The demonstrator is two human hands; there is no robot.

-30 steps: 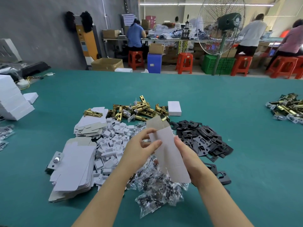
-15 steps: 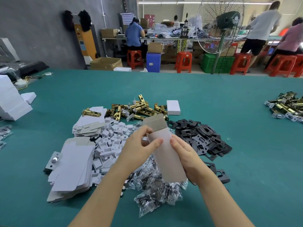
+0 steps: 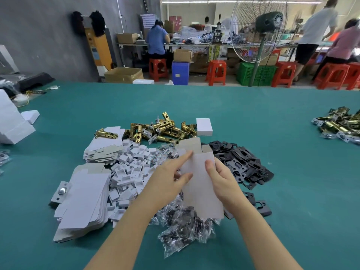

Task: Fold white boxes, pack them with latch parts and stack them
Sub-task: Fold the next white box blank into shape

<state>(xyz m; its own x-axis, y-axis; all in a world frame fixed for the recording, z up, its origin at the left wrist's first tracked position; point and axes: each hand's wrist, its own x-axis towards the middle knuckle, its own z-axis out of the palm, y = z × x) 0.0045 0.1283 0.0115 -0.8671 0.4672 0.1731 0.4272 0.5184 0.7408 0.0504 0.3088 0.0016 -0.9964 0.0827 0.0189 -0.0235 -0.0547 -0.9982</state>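
A white cardboard box blank [image 3: 200, 184] is held above the green table [image 3: 292, 191], its brown flaps pointing away from me. My left hand [image 3: 169, 182] pinches its left edge between thumb and forefinger. My right hand [image 3: 222, 180] grips its right side, thumb on the front face. Under them lie clear bags of dark screws [image 3: 185, 228]. Brass latch bolts [image 3: 161, 131] are heaped further back, black strike plates [image 3: 241, 162] to the right, small white inserts [image 3: 130, 172] to the left. Flat box blanks [image 3: 83, 203] are stacked at the left.
A folded white box [image 3: 204, 126] lies behind the brass pile. Finished white boxes [image 3: 11, 121] are stacked at the far left edge. More brass latches [image 3: 339, 125] lie at the far right. Beyond the table are a standing fan [image 3: 259, 30], red stools and seated workers.
The box blank has turned more upright and squarer between my hands. My left forefinger now stretches along its top left edge, and my right thumb has shifted up onto its face.
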